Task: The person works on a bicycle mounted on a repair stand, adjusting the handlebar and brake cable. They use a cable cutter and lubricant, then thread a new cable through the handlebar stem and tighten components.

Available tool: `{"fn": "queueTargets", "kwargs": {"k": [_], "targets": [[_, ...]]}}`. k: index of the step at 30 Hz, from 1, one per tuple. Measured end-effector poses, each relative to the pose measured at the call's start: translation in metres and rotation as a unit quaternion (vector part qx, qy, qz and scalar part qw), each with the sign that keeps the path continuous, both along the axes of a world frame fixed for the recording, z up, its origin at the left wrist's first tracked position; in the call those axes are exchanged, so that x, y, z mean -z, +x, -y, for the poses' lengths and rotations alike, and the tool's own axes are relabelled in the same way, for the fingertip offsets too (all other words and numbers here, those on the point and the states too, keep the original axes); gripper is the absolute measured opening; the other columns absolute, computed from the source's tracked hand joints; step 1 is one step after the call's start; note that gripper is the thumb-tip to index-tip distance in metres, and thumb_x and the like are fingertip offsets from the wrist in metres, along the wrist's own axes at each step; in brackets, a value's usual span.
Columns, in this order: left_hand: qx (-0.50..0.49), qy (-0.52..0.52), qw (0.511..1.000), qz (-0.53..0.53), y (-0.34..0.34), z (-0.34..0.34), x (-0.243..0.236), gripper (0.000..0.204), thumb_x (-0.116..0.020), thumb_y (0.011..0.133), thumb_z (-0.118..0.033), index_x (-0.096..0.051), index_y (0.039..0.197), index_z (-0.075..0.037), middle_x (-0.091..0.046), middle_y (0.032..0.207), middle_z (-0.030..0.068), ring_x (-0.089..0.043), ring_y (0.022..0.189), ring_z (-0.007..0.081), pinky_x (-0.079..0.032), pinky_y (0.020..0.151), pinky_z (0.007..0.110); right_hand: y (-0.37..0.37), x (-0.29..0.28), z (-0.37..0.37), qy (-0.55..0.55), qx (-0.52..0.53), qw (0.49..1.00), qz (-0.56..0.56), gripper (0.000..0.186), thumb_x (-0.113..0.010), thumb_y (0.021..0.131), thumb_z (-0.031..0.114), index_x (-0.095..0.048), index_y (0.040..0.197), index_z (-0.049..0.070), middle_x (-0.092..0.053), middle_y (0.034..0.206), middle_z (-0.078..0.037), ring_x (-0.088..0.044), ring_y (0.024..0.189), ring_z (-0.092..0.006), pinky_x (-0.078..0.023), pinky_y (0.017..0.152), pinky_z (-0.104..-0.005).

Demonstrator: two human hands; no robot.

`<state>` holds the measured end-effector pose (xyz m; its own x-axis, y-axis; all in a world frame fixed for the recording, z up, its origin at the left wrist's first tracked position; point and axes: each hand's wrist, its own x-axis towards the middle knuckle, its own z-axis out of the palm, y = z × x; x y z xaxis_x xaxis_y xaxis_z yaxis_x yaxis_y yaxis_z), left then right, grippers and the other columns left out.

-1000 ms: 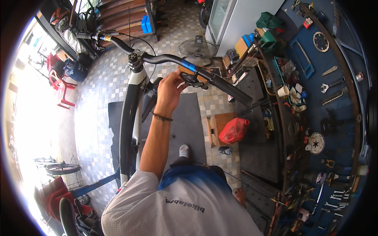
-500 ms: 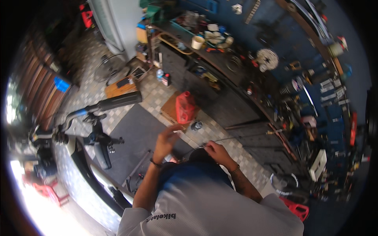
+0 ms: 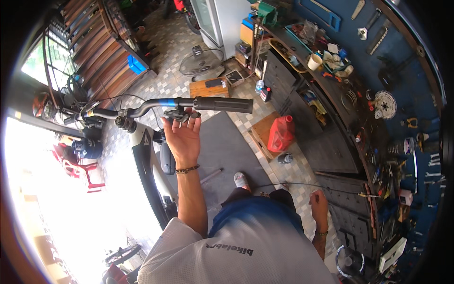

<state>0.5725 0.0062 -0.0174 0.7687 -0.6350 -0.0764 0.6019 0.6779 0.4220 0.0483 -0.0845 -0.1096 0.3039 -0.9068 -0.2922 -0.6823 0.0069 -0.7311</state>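
My left hand [image 3: 183, 142] is raised palm up beneath the bicycle handlebar [image 3: 153, 105], its fingers curled around a dark shifter [image 3: 175, 115] just inboard of the black grip [image 3: 224, 104]. The thumb lies on the near side of that part. Low on the right, my right hand [image 3: 319, 203] hangs beside my leg with its fingers curled in. A thin dark cable [image 3: 293, 183] passes close by its fingertips, toward the workbench; whether the fingers pinch it is hidden. The pale bicycle frame [image 3: 142, 151] stands at my left.
A red jug [image 3: 282, 135] stands on a wooden board [image 3: 260, 132], with a dark bottle [image 3: 285, 158] near it. The cluttered workbench [image 3: 326, 90] and tool wall run along the right. A dark mat [image 3: 222, 142] covers the floor; a fan [image 3: 201, 64] lies farther off.
My left hand has moved up and left to the shifter. The right hand has moved away to the right. My view has turned, so handlebar and bench appear farther right.
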Motion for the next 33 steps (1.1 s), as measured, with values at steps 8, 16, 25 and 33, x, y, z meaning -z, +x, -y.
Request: {"fn": "queueTargets", "kwargs": {"k": [8, 16, 25, 33], "targets": [[0.005, 0.129, 0.989, 0.068, 0.004, -0.018, -0.015, 0.026, -0.056, 0.110, -0.027, -0.065, 0.122, -0.005, -0.073, 0.120, 0.0198, -0.073, 0.107, 0.0298, -0.063, 0.095, 0.044, 0.030, 0.001, 0.015, -0.010, -0.072, 0.997, -0.005, 0.022, -0.064, 0.103, 0.022, -0.060, 0.095, 0.002, -0.068, 0.071, -0.011, -0.067, 0.065, -0.0223, -0.049, 0.063, -0.0383], [0.008, 0.127, 0.991, 0.049, 0.007, -0.018, -0.017, 0.028, -0.056, 0.111, -0.030, -0.066, 0.116, -0.005, -0.074, 0.114, 0.0164, -0.073, 0.104, 0.0297, -0.062, 0.093, 0.042, 0.032, 0.005, 0.025, -0.002, -0.086, 0.996, -0.023, 0.019, -0.062, 0.105, 0.018, -0.058, 0.094, 0.003, -0.063, 0.073, -0.008, -0.061, 0.068, -0.0151, -0.047, 0.065, -0.0345], [-0.009, 0.160, 0.986, 0.046, 0.003, -0.017, -0.022, 0.032, -0.054, 0.111, -0.032, -0.066, 0.119, -0.004, -0.074, 0.114, 0.0154, -0.073, 0.103, 0.0289, -0.061, 0.091, 0.042, 0.049, 0.003, 0.016, -0.002, -0.084, 0.996, -0.015, 0.022, -0.065, 0.102, 0.022, -0.058, 0.095, 0.002, -0.067, 0.073, -0.013, -0.069, 0.068, -0.0249, -0.050, 0.064, -0.0402], [-0.010, 0.141, 0.988, 0.063, 0.001, -0.017, -0.021, 0.031, -0.057, 0.110, -0.033, -0.068, 0.122, -0.007, -0.075, 0.114, 0.0127, -0.072, 0.102, 0.0259, -0.058, 0.094, 0.043, 0.057, -0.007, 0.011, 0.011, -0.087, 0.995, -0.043, 0.022, -0.065, 0.102, 0.024, -0.061, 0.098, 0.003, -0.070, 0.078, -0.015, -0.071, 0.072, -0.0307, -0.052, 0.066, -0.0421]]}}
